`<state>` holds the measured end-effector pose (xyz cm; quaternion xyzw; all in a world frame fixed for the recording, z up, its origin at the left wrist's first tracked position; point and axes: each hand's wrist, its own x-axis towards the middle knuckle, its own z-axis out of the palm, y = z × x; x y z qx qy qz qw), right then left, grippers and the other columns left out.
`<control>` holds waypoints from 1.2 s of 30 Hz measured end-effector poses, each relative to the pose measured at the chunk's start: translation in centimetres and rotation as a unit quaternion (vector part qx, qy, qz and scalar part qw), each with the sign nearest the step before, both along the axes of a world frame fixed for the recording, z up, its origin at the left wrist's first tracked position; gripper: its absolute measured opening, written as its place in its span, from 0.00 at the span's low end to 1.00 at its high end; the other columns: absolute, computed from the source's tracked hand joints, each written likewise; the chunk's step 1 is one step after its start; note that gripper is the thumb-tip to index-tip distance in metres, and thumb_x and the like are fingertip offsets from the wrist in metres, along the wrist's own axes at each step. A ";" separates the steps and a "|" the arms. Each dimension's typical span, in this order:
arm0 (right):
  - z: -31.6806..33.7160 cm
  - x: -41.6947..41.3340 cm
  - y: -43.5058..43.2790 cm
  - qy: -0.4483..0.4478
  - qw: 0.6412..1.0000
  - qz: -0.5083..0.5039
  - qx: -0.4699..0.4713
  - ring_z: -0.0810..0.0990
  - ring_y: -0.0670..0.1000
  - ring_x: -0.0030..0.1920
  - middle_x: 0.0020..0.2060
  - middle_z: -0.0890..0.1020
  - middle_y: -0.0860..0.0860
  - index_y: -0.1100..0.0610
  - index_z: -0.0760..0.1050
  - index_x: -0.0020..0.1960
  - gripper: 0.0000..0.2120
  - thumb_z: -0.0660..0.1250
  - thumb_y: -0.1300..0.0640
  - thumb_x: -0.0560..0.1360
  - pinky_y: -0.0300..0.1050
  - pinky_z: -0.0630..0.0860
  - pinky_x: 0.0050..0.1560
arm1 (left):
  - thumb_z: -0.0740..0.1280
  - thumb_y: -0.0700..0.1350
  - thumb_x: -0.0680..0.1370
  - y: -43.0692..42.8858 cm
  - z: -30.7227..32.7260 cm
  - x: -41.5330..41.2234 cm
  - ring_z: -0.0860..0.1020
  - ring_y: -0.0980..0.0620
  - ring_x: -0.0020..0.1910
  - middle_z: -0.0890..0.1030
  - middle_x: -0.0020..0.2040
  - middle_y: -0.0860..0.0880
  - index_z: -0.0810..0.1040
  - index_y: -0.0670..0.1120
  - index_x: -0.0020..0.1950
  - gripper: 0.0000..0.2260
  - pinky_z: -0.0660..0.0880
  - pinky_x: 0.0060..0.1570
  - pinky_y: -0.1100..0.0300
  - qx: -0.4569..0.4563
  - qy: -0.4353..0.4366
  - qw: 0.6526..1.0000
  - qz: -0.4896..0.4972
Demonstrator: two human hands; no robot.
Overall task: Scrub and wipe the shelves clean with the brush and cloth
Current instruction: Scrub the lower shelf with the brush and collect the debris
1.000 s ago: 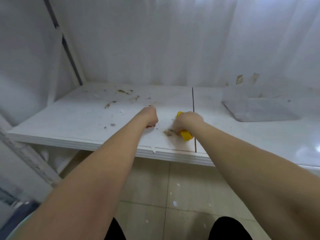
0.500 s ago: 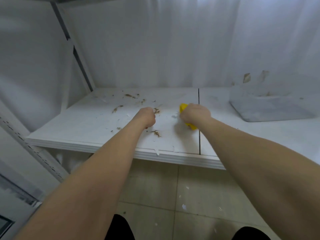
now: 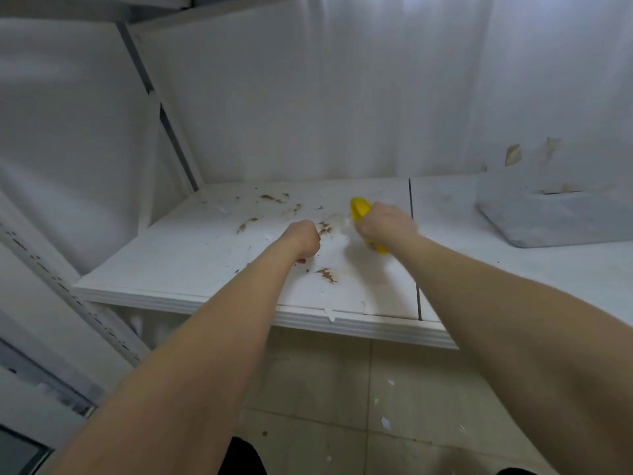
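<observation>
A white shelf carries brown dirt smears at the back, in the middle and near the front. My right hand grips a yellow brush and presses it on the shelf just left of the board seam. Most of the brush is hidden under the hand. My left hand is a closed fist resting on the shelf beside it. A small red spot shows under the fist; I cannot tell what it is. A pale grey cloth-like bundle lies on the right board.
White sheeting hangs behind and left of the shelf. A metal upright runs up at the left back corner, another slotted rail at the front left. Tiled floor below holds white flakes.
My right hand has pushed the brush from near the front edge toward the back of the shelf, leaving a brown pile near the front. The left fist stayed roughly in place.
</observation>
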<state>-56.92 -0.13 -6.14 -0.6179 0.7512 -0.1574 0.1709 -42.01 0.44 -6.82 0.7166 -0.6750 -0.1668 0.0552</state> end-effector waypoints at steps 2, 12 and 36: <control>0.3 -2.0 -0.7 0.025 0.998 -0.048 -0.016 0.79 0.56 0.58 0.56 0.80 0.55 0.57 0.75 0.60 0.17 0.59 0.49 0.76 0.44 0.72 0.51 | 0.56 0.34 0.80 -0.5 0.0 0.2 0.74 0.47 0.43 0.71 0.40 0.46 0.69 0.44 0.45 0.08 0.77 0.46 0.55 -0.011 -0.003 1.000 -0.016; -0.6 -2.0 -4.5 -0.052 0.989 -0.138 -0.015 0.77 0.61 0.57 0.61 0.74 0.61 0.61 0.73 0.65 0.27 0.56 0.41 0.80 0.48 0.73 0.53 | 0.58 0.35 0.78 -5.0 -1.9 4.6 0.70 0.49 0.48 0.71 0.44 0.50 0.74 0.48 0.49 0.09 0.67 0.47 0.60 -0.064 -0.033 0.997 -0.021; -1.7 2.5 -9.4 0.003 0.988 -0.148 -0.030 0.76 0.61 0.60 0.61 0.73 0.58 0.57 0.72 0.65 0.16 0.58 0.52 0.80 0.49 0.72 0.53 | 0.56 0.33 0.77 -14.2 -3.1 5.2 0.77 0.45 0.48 0.78 0.53 0.43 0.75 0.39 0.52 0.10 0.71 0.44 0.59 -0.030 -0.131 0.984 -0.121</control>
